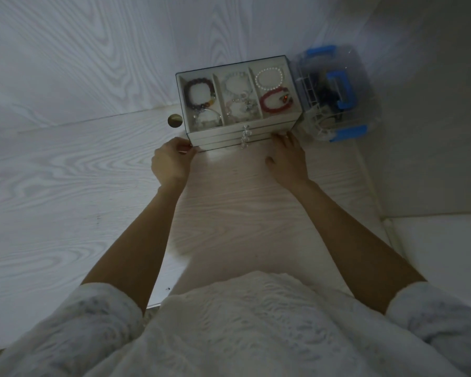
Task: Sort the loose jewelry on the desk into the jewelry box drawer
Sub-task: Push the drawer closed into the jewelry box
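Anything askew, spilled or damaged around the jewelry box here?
Nothing stands out. The jewelry box sits square on the desk, bracelets lying within its three top compartments, both hands at its front corners: left hand, right hand.

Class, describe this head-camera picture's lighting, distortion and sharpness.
Head view: dim and bluish, with one brighter patch on the desk before the jewelry box; wide-angle bending curves the desk edges; the clear container looks hazy; both hands, left hand and right hand, appear soft.
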